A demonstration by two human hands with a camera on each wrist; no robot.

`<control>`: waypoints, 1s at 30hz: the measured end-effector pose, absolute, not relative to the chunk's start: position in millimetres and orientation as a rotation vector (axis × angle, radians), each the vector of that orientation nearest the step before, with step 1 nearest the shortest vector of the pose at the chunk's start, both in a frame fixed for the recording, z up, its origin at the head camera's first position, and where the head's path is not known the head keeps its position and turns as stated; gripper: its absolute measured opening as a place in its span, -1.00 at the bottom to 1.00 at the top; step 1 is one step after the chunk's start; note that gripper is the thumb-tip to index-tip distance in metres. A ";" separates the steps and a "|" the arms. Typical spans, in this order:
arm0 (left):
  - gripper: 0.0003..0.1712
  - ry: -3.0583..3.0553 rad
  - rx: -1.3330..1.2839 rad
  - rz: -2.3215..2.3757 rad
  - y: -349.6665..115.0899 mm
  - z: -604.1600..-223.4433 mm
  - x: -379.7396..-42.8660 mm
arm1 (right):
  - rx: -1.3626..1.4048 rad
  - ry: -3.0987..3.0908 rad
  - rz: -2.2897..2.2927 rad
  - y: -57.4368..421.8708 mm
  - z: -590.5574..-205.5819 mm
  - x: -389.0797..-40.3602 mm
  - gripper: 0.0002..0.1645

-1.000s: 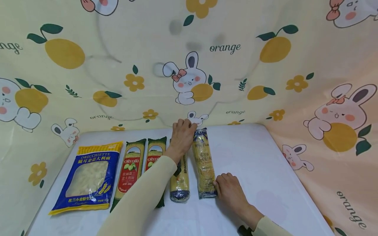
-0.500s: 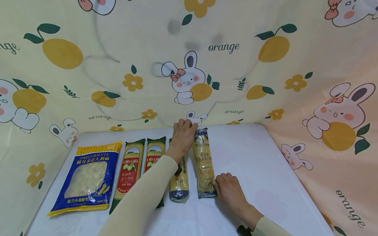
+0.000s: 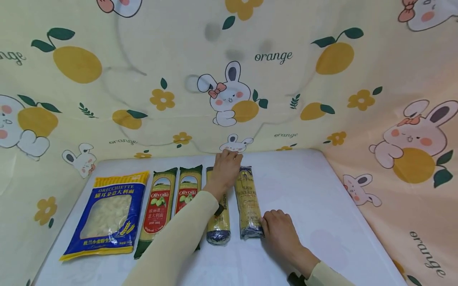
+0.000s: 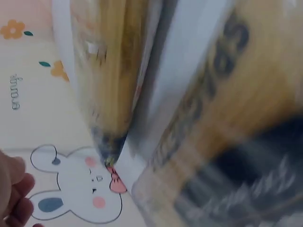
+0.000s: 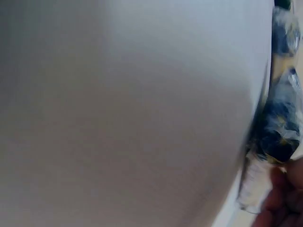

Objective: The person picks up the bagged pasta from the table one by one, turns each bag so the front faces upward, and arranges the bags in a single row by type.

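Near the far end of a long yellow pasta packet [image 3: 248,200] with dark ends is my left hand [image 3: 226,169]. In the left wrist view, its loosely curled fingers [image 4: 21,198] stand apart from that packet's tip [image 4: 111,146], holding nothing. My right hand [image 3: 280,230] pinches the same packet at its near right corner; the right wrist view shows fingers [image 5: 279,189] against the dark wrapped end [image 5: 279,125]. Just left lies a spaghetti packet [image 3: 218,226], partly hidden beneath my left wrist. Both packets lie lengthwise, with a narrow gap between them.
Two green-and-red Olivoilà pasta packets [image 3: 157,202] lie farther left, one mostly covered by my left sleeve. A blue and yellow orecchiette bag [image 3: 107,214] lies at the far left. The white table [image 3: 315,190] meets a printed curtain [image 3: 171,79] behind.
My left hand has let go of the packet's far end and moved slightly right and nearer. That end now appears lower in the head view. My right hand stays at the near corner.
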State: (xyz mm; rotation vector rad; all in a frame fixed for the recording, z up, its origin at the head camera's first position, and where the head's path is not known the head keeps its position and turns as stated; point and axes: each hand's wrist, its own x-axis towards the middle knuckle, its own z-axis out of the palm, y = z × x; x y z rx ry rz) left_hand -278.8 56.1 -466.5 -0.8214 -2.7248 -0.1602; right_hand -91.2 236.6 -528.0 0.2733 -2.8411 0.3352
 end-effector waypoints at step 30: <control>-0.23 -3.084 -1.182 -0.155 46.7 -512.6 -193.2 | 0.298 -3.116 0.431 239.8 -507.4 -104.8 -0.22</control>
